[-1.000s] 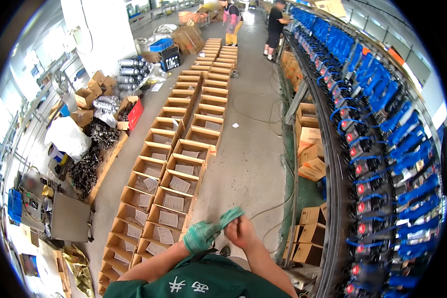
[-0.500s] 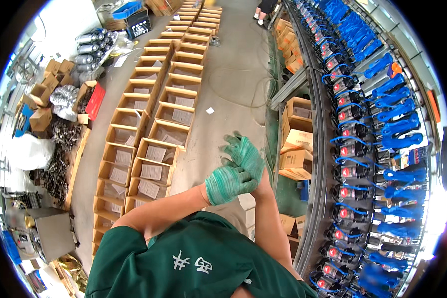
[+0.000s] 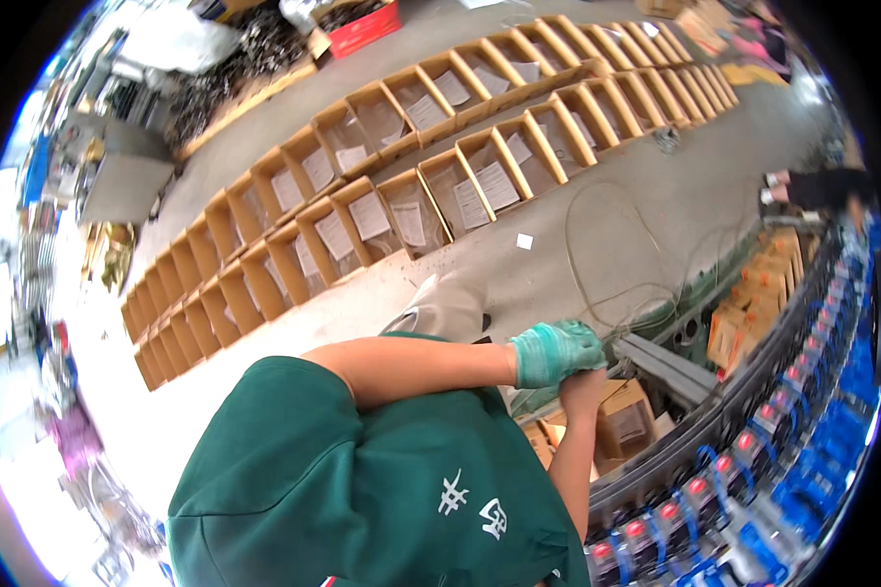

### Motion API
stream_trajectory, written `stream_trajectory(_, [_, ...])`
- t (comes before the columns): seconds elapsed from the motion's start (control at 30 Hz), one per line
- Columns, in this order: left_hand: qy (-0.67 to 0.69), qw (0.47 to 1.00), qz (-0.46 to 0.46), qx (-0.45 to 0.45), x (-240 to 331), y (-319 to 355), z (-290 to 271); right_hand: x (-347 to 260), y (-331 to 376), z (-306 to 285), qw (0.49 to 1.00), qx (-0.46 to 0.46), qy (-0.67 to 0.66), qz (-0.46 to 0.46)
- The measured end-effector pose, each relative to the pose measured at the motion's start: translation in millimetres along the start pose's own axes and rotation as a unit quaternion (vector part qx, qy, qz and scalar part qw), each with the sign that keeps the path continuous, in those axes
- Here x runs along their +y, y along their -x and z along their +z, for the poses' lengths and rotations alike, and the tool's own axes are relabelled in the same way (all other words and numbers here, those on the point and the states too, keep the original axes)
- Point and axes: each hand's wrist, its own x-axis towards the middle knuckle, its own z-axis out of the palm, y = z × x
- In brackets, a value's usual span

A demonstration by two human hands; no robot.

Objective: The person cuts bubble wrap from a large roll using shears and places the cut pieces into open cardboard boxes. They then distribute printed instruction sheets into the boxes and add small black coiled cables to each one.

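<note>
My left hand [image 3: 546, 356], in a green knitted glove, is closed over my right hand at the glove's cuff end. Just below it, the bare wrist of my right hand [image 3: 583, 383] shows. Most of that hand is covered by the left glove, so how its fingers stand is hidden. Both hands are together in front of my body, beside the edge of the long workbench [image 3: 646, 468]. Nothing else shows in the hands.
Two long rows of open cardboard boxes [image 3: 357, 256] with paper sheets cross the floor. Black devices with blue cables [image 3: 668, 517] line the bench. Cartons [image 3: 622, 426] stand under it. A hose [image 3: 570, 249] lies on the floor, and a person [image 3: 822, 186] stands far right.
My view and body have turned to the right, so the box rows now run diagonally. My hands stay together; the right hand's spread fingers, visible before, are now mostly hidden.
</note>
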Motion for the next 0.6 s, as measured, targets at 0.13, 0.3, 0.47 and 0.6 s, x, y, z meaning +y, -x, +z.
stream_trajectory(0.13, [-0.014,0.998,-0.055,0.016,-45.3,-102.2,18.2,27.0,-107.1,-60.6,0.997,-0.025,-0.055,0.042])
stream_trajectory(0.3, [0.071,0.994,-0.028,0.081,-87.1,-253.5,14.3,90.1,-227.1,-164.4,0.976,-0.135,0.169,0.018])
stream_trajectory(0.47, [0.067,0.993,0.023,0.098,-123.5,-403.7,1.1,81.2,-351.4,-267.9,0.922,-0.184,0.339,0.001])
stream_trajectory(0.6, [0.005,1.000,0.005,0.008,-130.5,-513.2,-27.6,140.3,-426.7,-334.4,0.925,-0.199,0.323,-0.024])
